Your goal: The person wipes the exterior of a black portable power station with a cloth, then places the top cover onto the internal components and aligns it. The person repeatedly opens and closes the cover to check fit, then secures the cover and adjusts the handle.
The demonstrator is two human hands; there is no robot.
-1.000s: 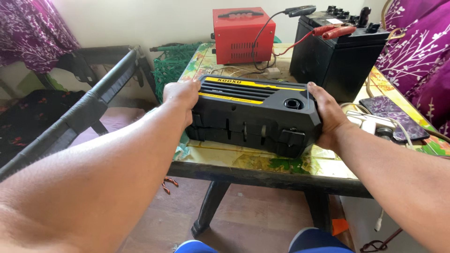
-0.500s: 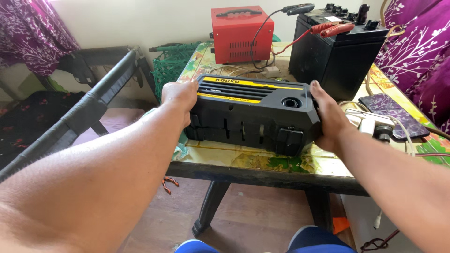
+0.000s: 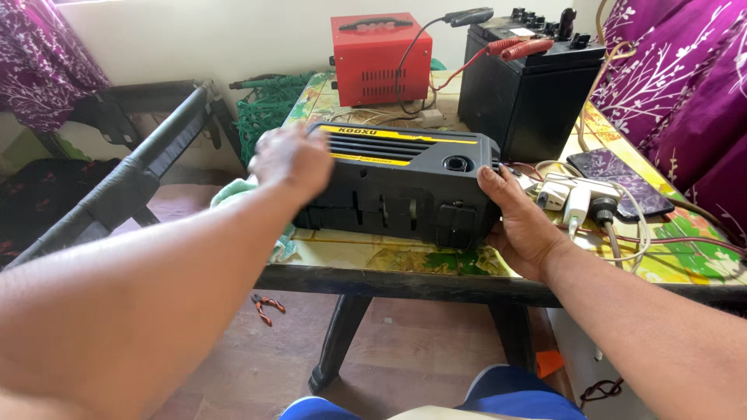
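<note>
Black battery (image 3: 523, 101) close behind machine (image 3: 397, 183)

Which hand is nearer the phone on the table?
Right. The right hand rests at the black case's right end, toward the phone; the left hand is at the case's far left end.

Table (image 3: 436, 281) in front of me is carrying: black-and-yellow machine (image 3: 401, 183), red charger (image 3: 381, 58), black battery (image 3: 525, 89), phone (image 3: 618, 180), white plugs (image 3: 572, 198), green net (image 3: 261, 117).
</note>
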